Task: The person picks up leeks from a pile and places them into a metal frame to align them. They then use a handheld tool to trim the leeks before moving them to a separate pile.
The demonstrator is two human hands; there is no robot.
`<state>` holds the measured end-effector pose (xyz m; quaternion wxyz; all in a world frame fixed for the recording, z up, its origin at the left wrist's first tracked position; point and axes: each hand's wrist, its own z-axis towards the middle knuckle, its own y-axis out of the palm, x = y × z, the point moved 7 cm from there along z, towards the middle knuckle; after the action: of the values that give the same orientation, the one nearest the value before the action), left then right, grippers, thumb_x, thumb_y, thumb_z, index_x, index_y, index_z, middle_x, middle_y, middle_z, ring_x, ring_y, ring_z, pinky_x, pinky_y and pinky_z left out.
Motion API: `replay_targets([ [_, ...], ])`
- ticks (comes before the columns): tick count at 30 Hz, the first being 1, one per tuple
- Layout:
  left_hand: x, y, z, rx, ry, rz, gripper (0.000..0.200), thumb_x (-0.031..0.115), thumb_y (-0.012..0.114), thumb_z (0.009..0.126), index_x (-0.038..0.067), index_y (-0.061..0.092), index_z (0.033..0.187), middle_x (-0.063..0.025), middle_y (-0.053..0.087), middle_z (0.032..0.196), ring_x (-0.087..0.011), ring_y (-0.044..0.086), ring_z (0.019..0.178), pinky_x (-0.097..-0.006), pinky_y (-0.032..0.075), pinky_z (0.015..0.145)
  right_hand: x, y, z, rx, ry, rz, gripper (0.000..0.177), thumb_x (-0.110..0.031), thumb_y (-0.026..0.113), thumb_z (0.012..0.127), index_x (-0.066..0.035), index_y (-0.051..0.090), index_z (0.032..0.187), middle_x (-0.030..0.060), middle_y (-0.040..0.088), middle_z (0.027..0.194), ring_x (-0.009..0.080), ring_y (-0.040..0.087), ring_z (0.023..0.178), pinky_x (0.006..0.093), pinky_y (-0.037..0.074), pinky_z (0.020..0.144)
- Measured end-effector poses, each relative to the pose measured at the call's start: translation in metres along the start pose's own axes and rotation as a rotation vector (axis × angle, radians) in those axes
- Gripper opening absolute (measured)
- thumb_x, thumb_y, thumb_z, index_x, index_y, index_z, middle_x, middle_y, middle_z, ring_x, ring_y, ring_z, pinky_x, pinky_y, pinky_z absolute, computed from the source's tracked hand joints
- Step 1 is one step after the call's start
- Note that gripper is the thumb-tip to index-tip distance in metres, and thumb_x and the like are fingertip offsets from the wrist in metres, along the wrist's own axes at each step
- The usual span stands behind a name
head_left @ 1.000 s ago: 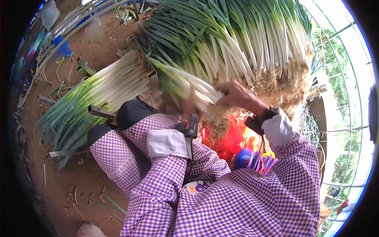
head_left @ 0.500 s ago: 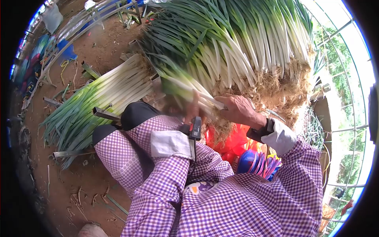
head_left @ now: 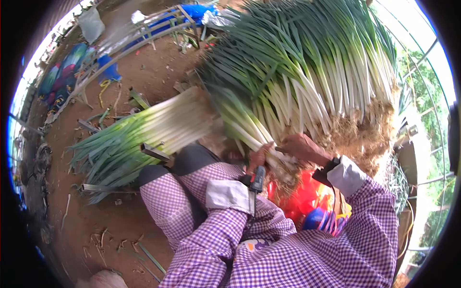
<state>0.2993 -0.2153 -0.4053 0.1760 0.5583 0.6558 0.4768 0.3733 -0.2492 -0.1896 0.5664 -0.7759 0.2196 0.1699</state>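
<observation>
Dirt floor (head_left: 139,72) carried sorted leeks (head_left: 144,134) at left; my right hand (head_left: 301,147) and left hand (head_left: 259,158) gripped one leek (head_left: 240,126) steady.

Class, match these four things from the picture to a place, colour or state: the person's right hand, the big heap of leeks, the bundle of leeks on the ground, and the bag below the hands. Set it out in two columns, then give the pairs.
Column one
1. right hand
2. heap of leeks
3. bundle of leeks
4. bag

Column two
A. red and crumpled
B. lying on the soil by a metal bracket
C. closed on white stalks
D. piled high, with tangled roots showing

Pairs: 1-C, 2-D, 3-B, 4-A
</observation>
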Motion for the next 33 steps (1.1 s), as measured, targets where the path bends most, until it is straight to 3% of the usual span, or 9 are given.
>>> replay_targets([
  [4,0.009,0.004,-0.016,0.006,0.077,0.097,0.043,0.033,0.065,0.097,0.0,0.061,0.124,-0.0149,0.069,0.105,-0.0276,0.07,0.093,-0.0421,0.059,0.086,0.058,0.048,0.016,0.033,-0.011,0.462,0.034,-0.019,0.07,0.096,-0.002,0.065,0.125,0.0093,0.069,0.106,0.0175,0.065,0.099,0.0356,0.055,0.082],
  [7,0.011,0.006,-0.021,0.007,0.092,0.168,0.044,0.032,0.069,0.095,0.001,0.062,0.124,-0.0135,0.068,0.11,-0.0256,0.069,0.098,-0.0403,0.058,0.088,0.091,0.11,0.04,-0.098,0.154,0.913,0.04,-0.038,0.06,0.104,-0.005,0.065,0.125,0.0024,0.067,0.113,0.0123,0.058,0.105,0.033,0.051,0.094],
  [8,0.012,0.006,-0.023,0.01,0.099,0.191,0.044,0.032,0.07,0.094,0.001,0.063,0.125,-0.0131,0.068,0.112,-0.0249,0.068,0.099,-0.0397,0.058,0.089,0.061,0.111,0.049,-0.218,-0.075,1.144,0.034,-0.03,0.064,0.102,0.001,0.066,0.115,0.0095,0.07,0.115,0.0189,0.064,0.101,0.0366,0.053,0.091],
  [10,0.01,0.006,-0.022,0.012,0.119,0.232,0.045,0.032,0.073,0.092,0.002,0.064,0.125,-0.0121,0.067,0.116,-0.0235,0.068,0.102,-0.0385,0.057,0.09,0.013,0.084,0.043,-0.337,-0.15,1.166,0.037,-0.033,0.065,0.102,0.0,0.066,0.119,0.0081,0.069,0.115,0.0173,0.062,0.105,0.0372,0.051,0.096],
  [14,0.013,0.003,-0.022,0.0,0.191,0.31,0.048,0.031,0.078,0.089,0.003,0.066,0.126,-0.0103,0.066,0.123,-0.0208,0.066,0.108,-0.0361,0.055,0.093,0.066,0.116,0.032,-0.091,0.05,1.096,0.05,-0.031,0.076,0.094,-0.005,0.059,0.133,0.004,0.065,0.123,0.0165,0.059,0.116,0.0358,0.048,0.101],
  [15,0.016,0.004,-0.025,-0.012,0.221,0.355,0.049,0.03,0.079,0.088,0.003,0.066,0.126,-0.0098,0.066,0.125,-0.0201,0.066,0.11,-0.0355,0.055,0.094,0.077,0.132,0.036,-0.231,0.171,1.053,0.08,-0.029,0.084,0.087,-0.007,0.041,0.15,0.0075,0.059,0.136,0.0188,0.054,0.127,0.0355,0.042,0.11],
  [21,0.024,0.001,-0.016,0.097,0.217,0.791,0.072,0.055,0.076,0.087,0.01,0.059,0.139,-0.0066,0.063,0.13,-0.0175,0.06,0.116,-0.0353,0.05,0.096,0.062,0.124,0.037,-0.302,0.175,1.011,0.082,-0.029,0.085,0.085,-0.006,0.041,0.15,0.0082,0.06,0.135,0.0196,0.055,0.126,0.0355,0.043,0.109],
  [26,0.012,0.002,-0.021,0.05,-0.05,0.827,0.07,0.066,0.071,0.087,0.014,0.061,0.132,-0.0051,0.066,0.106,-0.0151,0.061,0.083,-0.0297,0.046,0.068,0.057,0.124,0.027,-0.295,0.18,0.98,0.085,-0.029,0.086,0.083,-0.005,0.041,0.15,0.0087,0.06,0.135,0.0202,0.055,0.125,0.0356,0.044,0.108],
  [33,0.013,0.009,-0.032,0.167,0.012,0.156,0.07,0.054,0.081,0.083,0.012,0.057,0.134,-0.0094,0.068,0.114,-0.024,0.068,0.1,-0.0411,0.057,0.084,0.032,0.1,-0.028,-0.252,0.218,0.849,0.088,-0.028,0.088,0.08,-0.004,0.04,0.15,0.0095,0.061,0.134,0.0211,0.056,0.124,0.0356,0.045,0.106],
])
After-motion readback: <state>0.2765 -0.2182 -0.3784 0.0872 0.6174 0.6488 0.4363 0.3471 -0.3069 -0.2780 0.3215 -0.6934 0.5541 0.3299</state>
